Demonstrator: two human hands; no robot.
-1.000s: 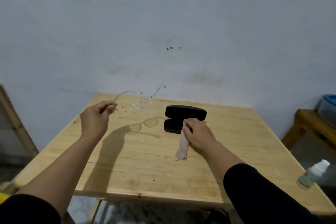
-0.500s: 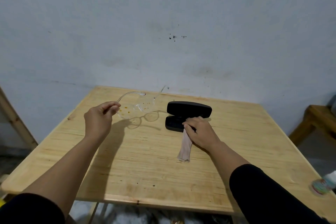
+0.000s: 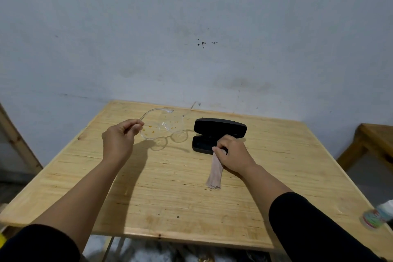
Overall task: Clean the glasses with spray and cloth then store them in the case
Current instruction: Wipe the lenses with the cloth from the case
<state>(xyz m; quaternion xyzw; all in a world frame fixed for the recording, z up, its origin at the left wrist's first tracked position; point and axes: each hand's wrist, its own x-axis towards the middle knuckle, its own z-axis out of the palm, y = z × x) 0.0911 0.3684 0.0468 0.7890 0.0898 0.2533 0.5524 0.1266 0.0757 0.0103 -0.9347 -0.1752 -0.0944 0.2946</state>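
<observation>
My left hand [image 3: 119,140] pinches one temple of the clear-framed glasses [image 3: 168,126] and holds them above the table, lenses spotted with yellow-brown specks. To their right lies the black glasses case [image 3: 219,132], open, lid standing toward the wall. My right hand [image 3: 232,154] is closed on a pale pink cloth [image 3: 215,174] just in front of the case; the cloth's free end trails on the wood. The spray bottle [image 3: 377,216], white with a coloured label, lies at the table's right edge, blurred and cut by the frame.
The wooden table [image 3: 170,198] stands against a grey wall. A low wooden bench [image 3: 370,140] is to the right, a wooden frame piece [image 3: 19,144] to the left. The floor shows below the table's front edge.
The view has shifted slightly, so the spray bottle slid toward the right frame edge. The glasses have lowered a little toward the table. My right hand stays on the cloth by the case.
</observation>
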